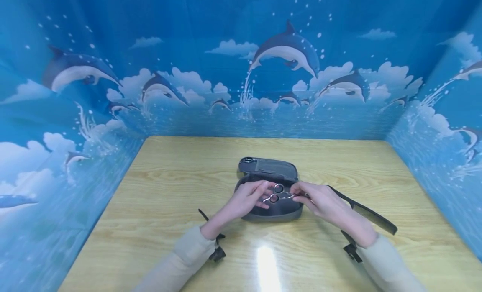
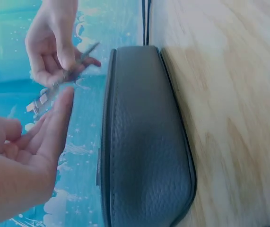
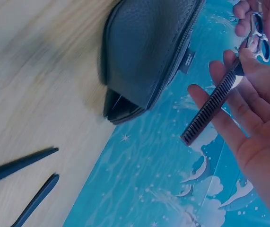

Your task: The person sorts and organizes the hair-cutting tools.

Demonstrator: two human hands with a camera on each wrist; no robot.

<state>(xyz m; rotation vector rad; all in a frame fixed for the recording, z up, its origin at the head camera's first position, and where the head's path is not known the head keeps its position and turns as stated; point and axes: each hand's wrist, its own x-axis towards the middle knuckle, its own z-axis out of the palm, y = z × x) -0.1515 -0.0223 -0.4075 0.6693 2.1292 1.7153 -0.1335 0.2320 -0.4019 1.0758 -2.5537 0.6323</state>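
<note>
A pair of thinning scissors [image 1: 278, 189] hangs over the dark grey zip case [image 1: 271, 218], its ring handles turned left. In the right wrist view the toothed blade [image 3: 210, 106] slants across the right hand's fingers. My right hand [image 1: 318, 198] pinches the scissors near the pivot between thumb and fingers. Beside the finger rings is my left hand [image 1: 249, 196], its fingers [image 2: 54, 127] extended in the left wrist view. Whether they touch the handles is hard to tell. The case lies unzipped, with its lid [image 1: 276, 168] tipped back; the wrists partly cover its inside.
Right of the case, partly behind the right forearm, lies a black comb [image 1: 374, 217]. Another shiny ring-handled tool [image 1: 248, 160] sits in the lid's left end. The wooden table [image 1: 180, 166] meets a dolphin-printed curtain [image 1: 211, 116] at the back and sides.
</note>
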